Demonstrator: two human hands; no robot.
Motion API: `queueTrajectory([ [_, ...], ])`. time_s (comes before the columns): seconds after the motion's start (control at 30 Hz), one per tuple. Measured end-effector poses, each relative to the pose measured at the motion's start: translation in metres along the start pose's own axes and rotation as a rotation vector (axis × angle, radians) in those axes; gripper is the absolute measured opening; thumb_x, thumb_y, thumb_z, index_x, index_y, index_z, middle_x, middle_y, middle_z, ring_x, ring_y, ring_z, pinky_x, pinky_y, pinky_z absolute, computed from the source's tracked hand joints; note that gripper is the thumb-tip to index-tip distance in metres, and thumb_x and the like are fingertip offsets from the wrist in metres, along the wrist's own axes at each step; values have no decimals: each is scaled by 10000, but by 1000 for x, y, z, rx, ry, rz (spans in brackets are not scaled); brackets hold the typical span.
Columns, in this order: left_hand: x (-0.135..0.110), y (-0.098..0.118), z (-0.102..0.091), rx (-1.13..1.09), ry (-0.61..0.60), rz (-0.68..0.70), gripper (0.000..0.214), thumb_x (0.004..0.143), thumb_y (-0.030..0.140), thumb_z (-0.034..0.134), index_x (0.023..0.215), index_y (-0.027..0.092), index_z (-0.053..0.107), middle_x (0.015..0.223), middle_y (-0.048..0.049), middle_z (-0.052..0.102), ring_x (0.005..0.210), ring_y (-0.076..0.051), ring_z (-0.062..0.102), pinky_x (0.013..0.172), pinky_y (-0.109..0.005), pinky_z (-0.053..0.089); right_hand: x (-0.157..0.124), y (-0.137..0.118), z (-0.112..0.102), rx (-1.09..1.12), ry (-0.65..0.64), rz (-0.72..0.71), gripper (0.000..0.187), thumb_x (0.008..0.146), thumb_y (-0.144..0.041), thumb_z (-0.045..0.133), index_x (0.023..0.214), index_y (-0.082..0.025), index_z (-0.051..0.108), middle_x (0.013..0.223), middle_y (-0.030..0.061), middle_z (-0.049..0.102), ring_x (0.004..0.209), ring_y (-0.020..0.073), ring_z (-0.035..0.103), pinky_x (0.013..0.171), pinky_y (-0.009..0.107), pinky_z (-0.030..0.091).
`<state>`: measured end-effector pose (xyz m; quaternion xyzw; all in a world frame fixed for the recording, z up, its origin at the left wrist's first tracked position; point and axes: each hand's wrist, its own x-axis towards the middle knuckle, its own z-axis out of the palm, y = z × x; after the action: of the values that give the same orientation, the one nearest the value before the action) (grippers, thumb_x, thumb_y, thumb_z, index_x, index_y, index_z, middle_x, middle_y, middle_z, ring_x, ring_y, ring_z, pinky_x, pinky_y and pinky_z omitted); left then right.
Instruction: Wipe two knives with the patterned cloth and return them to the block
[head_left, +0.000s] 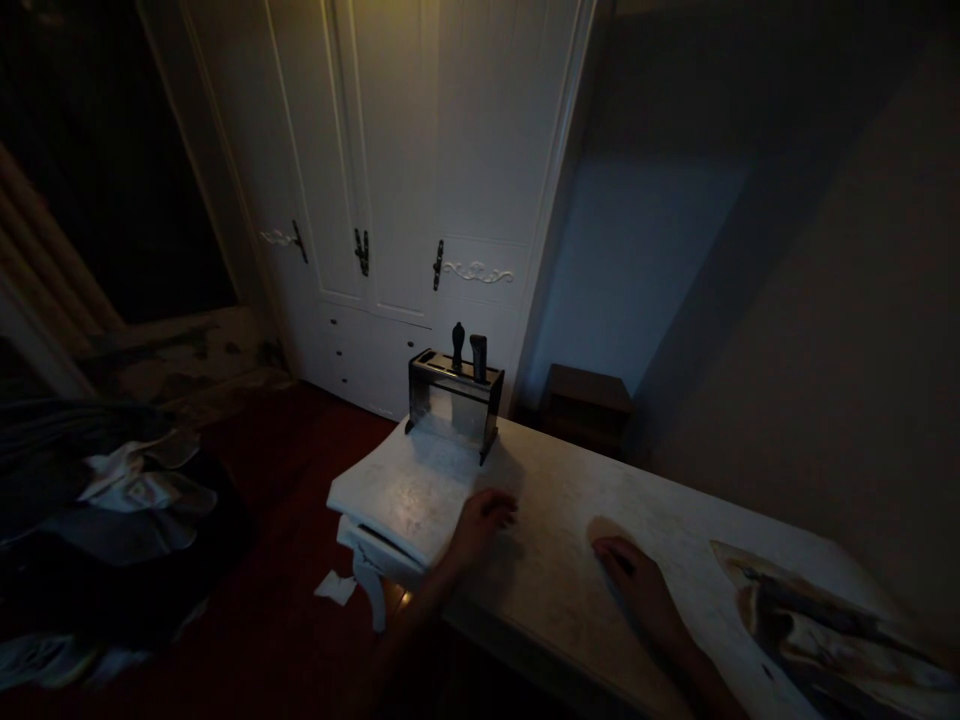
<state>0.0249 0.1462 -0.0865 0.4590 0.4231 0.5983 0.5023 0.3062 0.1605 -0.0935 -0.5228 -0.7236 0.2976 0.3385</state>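
In a dim room my left hand (482, 522) rests on a white table (555, 590), fingers loosely curled, holding nothing that I can see. My right hand (634, 580) lies flat on the tabletop further right, fingers stretched forward. Beyond the left hand, at the table's far left corner, stands a dark knife block (452, 402) with a clear front panel. Two black knife handles (468, 350) stick up out of it. Neither hand touches the block.
A white wardrobe (405, 170) with dark handles stands behind the table. A small brown stool (589, 400) sits by the wall. Rumpled cloth (127, 490) lies at the left on a dark bed. A patterned cloth (817, 620) covers the table's right end. White paper scrap (336, 586) on the red floor.
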Motion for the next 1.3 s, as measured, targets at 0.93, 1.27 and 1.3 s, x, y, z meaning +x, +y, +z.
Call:
queueTrajectory([
  [0.93,156,89,-148,140,509,417,502,909,516,497,1263,168,571,1331,-114,571,1273,-245,499,1111,-372,337,216,-166,126,499,14,-14,1162,699,-831,512,1557,-192,58,1626,77,20,1505,232,27,1220,427,31],
  [1.27,163,85,-151,115,576,397,477,885,573,508,1032,141,648,987,-76,668,1000,-220,602,938,-334,459,228,-177,151,559,81,-2,1056,804,-790,409,1558,-167,11,1623,63,18,1503,214,23,1214,433,49],
  [1.3,163,85,-150,108,583,403,479,881,577,512,1025,141,651,978,-74,669,994,-221,603,934,-333,461,229,-179,152,564,88,4,1064,801,-797,399,1557,-157,10,1623,65,17,1503,217,22,1215,432,53],
])
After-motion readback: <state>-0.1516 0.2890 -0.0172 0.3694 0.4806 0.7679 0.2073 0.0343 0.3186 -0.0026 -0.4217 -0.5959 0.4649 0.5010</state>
